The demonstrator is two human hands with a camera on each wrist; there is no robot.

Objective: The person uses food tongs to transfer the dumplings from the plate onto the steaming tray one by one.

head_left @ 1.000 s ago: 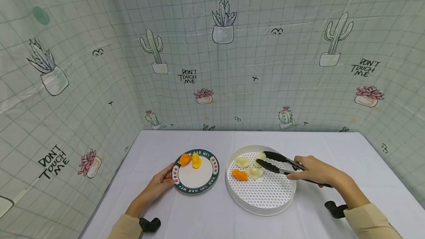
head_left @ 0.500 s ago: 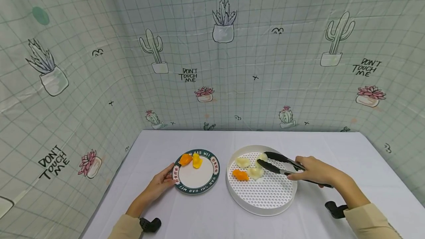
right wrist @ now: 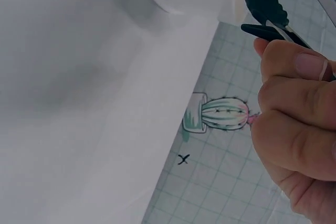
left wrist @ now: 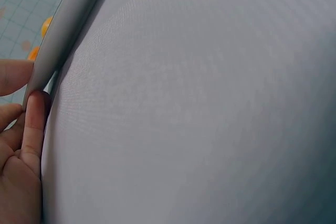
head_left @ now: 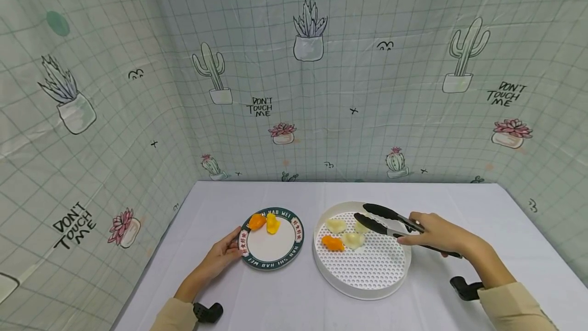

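Note:
My right hand [head_left: 436, 234] grips black-tipped metal tongs [head_left: 392, 229], whose tips stand apart over the back of a round white tray [head_left: 363, 292] with a perforated floor. Nothing shows between the tips. Just beneath them lies a pale, dumpling-like piece [head_left: 360, 228], partly hidden by the lower arm. Two more pale pieces [head_left: 336, 226] and an orange piece [head_left: 333, 243] lie in the tray. My left hand [head_left: 222, 254] pinches the left rim of a green-edged plate [head_left: 271, 249], with thumb above and a finger [left wrist: 34, 121] underneath. An orange piece [head_left: 256, 221] and a yellow piece [head_left: 272, 223] rest on the plate.
Plate and tray stand side by side on a white-covered table [head_left: 294, 300]. A grid-patterned curtain [head_left: 321, 91] with cactus prints hangs behind the table and along its sides. Black wrist devices [head_left: 209, 312] sit at both sleeves.
The tongs have risen slightly off the rear pale piece, their tips moving up and a little back. That piece stays in the tray. My left hand and the plate have not moved.

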